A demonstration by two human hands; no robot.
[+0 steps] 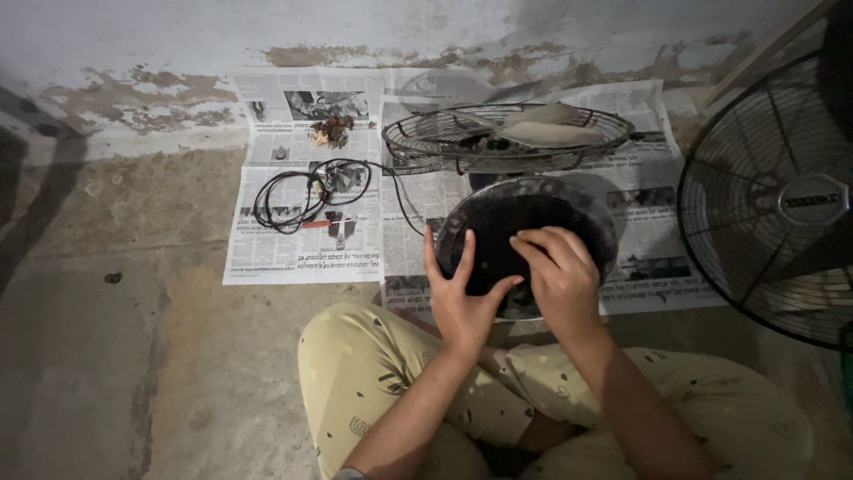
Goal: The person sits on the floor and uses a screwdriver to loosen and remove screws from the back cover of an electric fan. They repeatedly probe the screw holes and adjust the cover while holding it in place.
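Black round fan base [498,218] is sitting on newspaper [302,258]. Left hand [462,298] is cupping its rim, fingers open. Right hand [560,276] is pressing down on it, fingers curled.

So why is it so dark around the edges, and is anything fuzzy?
Head view: dim light, brightest on the newspaper; the corners fall dark, a shadow crosses the floor at left. The left hand and right hand on the round black fan part look sharp.

To your right, a small silver rectangular badge [815,198] sits at the hub of the standing fan's black wire guard [755,196]; its lettering is too blurred to make out. You have no packages, signs or screens anywhere in view.
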